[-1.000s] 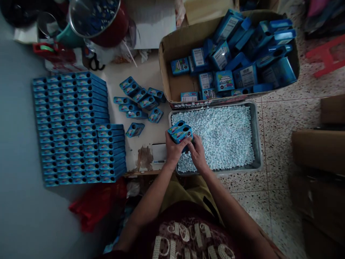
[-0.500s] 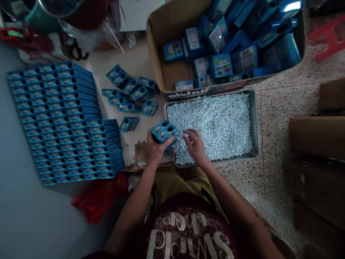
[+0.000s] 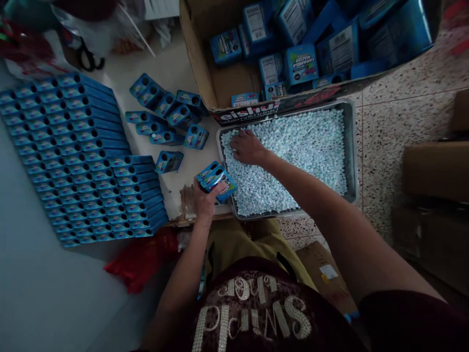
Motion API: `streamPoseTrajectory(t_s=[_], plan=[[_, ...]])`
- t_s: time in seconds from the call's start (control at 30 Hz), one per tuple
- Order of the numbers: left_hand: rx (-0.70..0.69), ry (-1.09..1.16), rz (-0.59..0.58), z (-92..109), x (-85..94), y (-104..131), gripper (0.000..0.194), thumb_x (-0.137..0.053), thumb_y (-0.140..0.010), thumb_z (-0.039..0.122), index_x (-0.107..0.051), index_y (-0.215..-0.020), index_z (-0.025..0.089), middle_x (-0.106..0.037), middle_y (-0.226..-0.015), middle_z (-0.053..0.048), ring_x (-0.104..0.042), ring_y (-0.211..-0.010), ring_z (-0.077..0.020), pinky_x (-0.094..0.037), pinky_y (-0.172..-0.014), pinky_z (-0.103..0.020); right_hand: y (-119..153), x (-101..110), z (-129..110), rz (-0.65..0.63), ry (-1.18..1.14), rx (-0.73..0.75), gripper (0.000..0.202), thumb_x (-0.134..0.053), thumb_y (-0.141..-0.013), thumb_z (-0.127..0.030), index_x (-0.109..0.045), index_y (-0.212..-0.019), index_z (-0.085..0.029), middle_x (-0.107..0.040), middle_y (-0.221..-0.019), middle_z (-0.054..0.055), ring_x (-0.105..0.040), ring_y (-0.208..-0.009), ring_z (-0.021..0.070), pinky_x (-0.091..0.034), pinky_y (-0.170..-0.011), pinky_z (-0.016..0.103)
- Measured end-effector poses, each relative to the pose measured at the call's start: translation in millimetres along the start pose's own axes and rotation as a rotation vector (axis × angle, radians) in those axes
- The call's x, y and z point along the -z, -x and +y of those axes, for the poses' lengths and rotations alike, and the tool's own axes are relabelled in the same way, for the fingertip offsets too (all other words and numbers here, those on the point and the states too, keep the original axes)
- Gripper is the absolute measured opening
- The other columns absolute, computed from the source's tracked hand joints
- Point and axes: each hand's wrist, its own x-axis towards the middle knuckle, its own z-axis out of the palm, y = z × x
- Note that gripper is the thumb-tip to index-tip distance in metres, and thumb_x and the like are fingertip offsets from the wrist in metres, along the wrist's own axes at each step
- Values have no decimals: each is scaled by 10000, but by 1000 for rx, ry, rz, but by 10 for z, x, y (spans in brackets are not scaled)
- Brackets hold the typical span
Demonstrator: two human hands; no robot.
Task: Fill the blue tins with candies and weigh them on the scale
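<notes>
Boxes of glossy blue printed cardboard (image 3: 216, 178), a pair, sit in the left hand (image 3: 205, 203), thumb and fingers closed around them, at the left edge of the grey rectangular metal tray (image 3: 352, 156). Since the earlier head pictures, the right hand (image 3: 247, 147) has left them for the small round pale-blue pellets (image 3: 311, 142), so the left alone now supports the pair. The right's fingers are loosely curled, palm down; shadow hides whether they hold any pellets.

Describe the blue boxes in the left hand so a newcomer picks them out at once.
Find the metal tray of pale pellets. At its left edge in the picture, the left hand grips blue boxes. Unlike the neat stack and the loose boxes nearby, these are held in a hand.
</notes>
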Motion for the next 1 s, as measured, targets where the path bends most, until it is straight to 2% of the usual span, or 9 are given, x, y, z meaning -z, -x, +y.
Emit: streamPoseTrajectory(t_s=[0.13, 0.23, 0.33, 0.43, 0.53, 0.7, 0.83, 0.9, 1.0], plan=[[87, 196, -50, -119, -375, 38, 755, -1058, -618, 464, -661, -1217, 232, -798, -1033, 1, -766, -840, -152, -671, -832, -308, 509, -11, 45, 14, -27, -123, 294, -610, -1023, -313, -809, -1138, -130, -783, -1162, 203, -614, -1224, 427, -465, -1060, 592], [86, 261, -47, -192, -607, 58, 729, -1069, -601, 453, -682, -1181, 241, -816, -1048, -6, -788, -872, -169, -676, -839, -306, 825, 117, 272, 68, -96, -122, 319, -635, -1040, -438, -846, -1094, -204, -807, -1121, 143, -672, -1183, 398, -488, -1066, 577], [108, 321, -50, -278, -763, 60, 662, -1066, -613, 456, -716, -1135, 248, -818, -1037, -9, -810, -946, -206, -682, -884, -334, 963, 215, 628, 286, -286, -97, 461, -537, -1098, -589, -848, -1185, -260, -818, -1233, 103, -702, -1239, 335, -472, -1163, 554], [145, 364, -59, -359, -887, 24, 689, -1057, -623, 483, -741, -1197, 269, -823, -1046, -20, -817, -983, -237, -689, -900, -368, 1005, 152, 846, 460, -403, -139, 668, -369, -1115, -716, -829, -1257, -253, -783, -1383, 142, -680, -1326, 344, -465, -1208, 584], [155, 380, -101, -425, -1038, -35, 779, -1047, -634, 479, -717, -1310, 275, -826, -1130, -43, -814, -1005, -241, -687, -919, -386, 1098, -22, 794, 522, -555, -214, 735, -319, -1105, -758, -830, -1237, -246, -786, -1363, 156, -667, -1350, 347, -471, -1235, 574], [132, 364, -224, -399, -1443, -86, 794, -1037, -681, 450, -647, -1354, 289, -808, -1192, -27, -797, -960, -191, -670, -889, -348, 1347, -260, 541, 741, -1052, -569, 479, -620, -1014, -686, -850, -997, -266, -835, -1156, 81, -734, -1182, 306, -522, -1198, 517], [-39, 184, -383, -148, -1595, -80, 807, -1033, -682, 588, -617, -1302, 284, -788, -1232, -38, -804, -1034, -239, -664, -936, -388, 1457, -327, 515, 966, -1477, -787, 365, -714, -909, -644, -767, -860, -287, -817, -964, 39, -752, -1147, 297, -565, -1165, 530], [-242, -26, -412, 14, -1497, -108, 874, -1037, -671, 620, -588, -1344, 288, -760, -1335, -74, -784, -1186, -291, -652, -1018, -430, 1475, -286, 504, 1037, -1772, -798, 319, -743, -874, -604, -721, -848, -287, -769, -829, 9, -765, -973, 263, -632, -1063, 515], [-553, -394, -378, 221, -1224, -199, 920, -1049, -673, 588, -561, -1395, 293, -708, -1461, -125, -713, -1361, -346, -602, -1137, -506, 1469, -97, 371, 1148, -2174, -739, 311, -839, -791, -521, -650, -800, -273, -698, -732, -41, -675, -700, 181, -676, -889, 436]])
